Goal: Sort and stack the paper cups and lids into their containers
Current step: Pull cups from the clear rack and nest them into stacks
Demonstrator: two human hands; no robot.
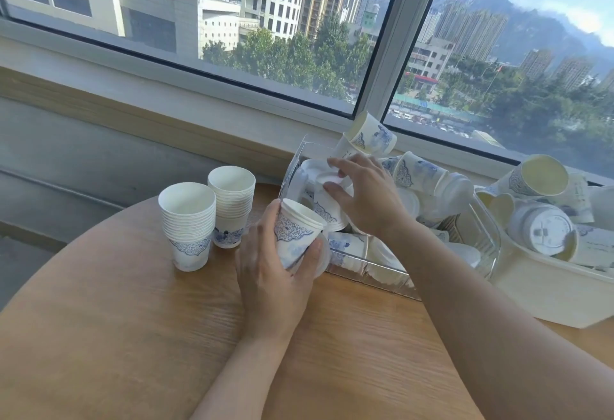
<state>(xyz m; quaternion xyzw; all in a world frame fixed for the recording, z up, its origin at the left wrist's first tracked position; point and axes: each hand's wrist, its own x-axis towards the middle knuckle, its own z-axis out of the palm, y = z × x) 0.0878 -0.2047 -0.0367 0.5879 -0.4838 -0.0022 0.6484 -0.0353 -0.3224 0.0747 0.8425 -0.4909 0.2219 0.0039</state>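
Beneath a wide city window, a round wooden table (139,336) is carrying two nested cup stacks (206,220) and a clear bin (481,240) heaped with mixed cups and lids. My left hand (272,273) is gripping one paper cup (295,237), fingers wrapped round its wall, while my right hand (368,200) is reaching into the bin, fingers spread over a white lid (324,179). I am judging this the picking stage; next, that lid needs pinching free and the cup nesting on a stack.

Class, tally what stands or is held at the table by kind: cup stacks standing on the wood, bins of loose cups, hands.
Cup stacks: 2
Bins, clear bin and cream bin: 2
Hands, left hand and right hand: 2
Total: 6
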